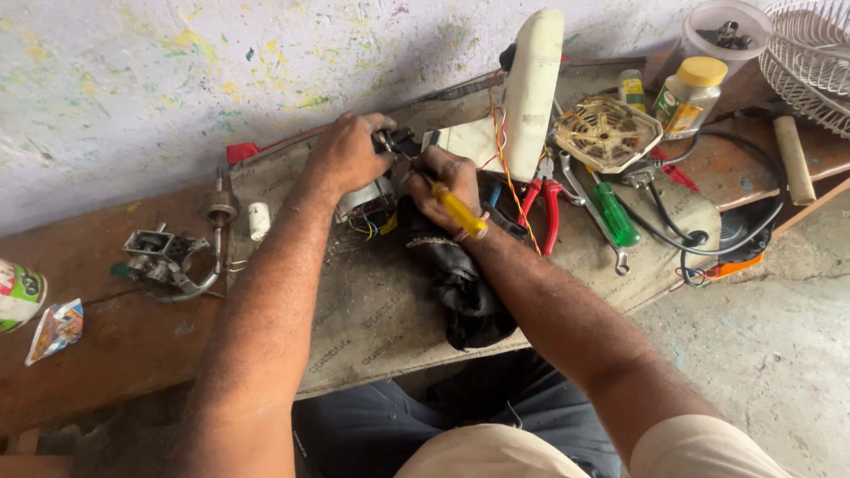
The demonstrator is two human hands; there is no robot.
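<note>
My left hand (347, 152) grips a small motor assembly (365, 196) with coloured wires hanging under it, pressing on its dark top part (396, 140). My right hand (445, 181) is closed around a yellow-handled screwdriver (459, 210), its tip pointing at that dark part. A white plastic fan housing (528, 88) stands just behind my hands, with orange wires running down from it. A black cloth (460, 283) lies under my right wrist on the cardboard-covered bench (372, 310).
Red-handled pliers (547, 205), a green-handled screwdriver (614, 212), a spanner (611, 243) and a round vented cover (606, 133) lie to the right. A yellow-capped bottle (689, 96), a wire fan guard (810, 57), black cable (726, 243), a rotor shaft (219, 208) and metal parts (161, 257) surround.
</note>
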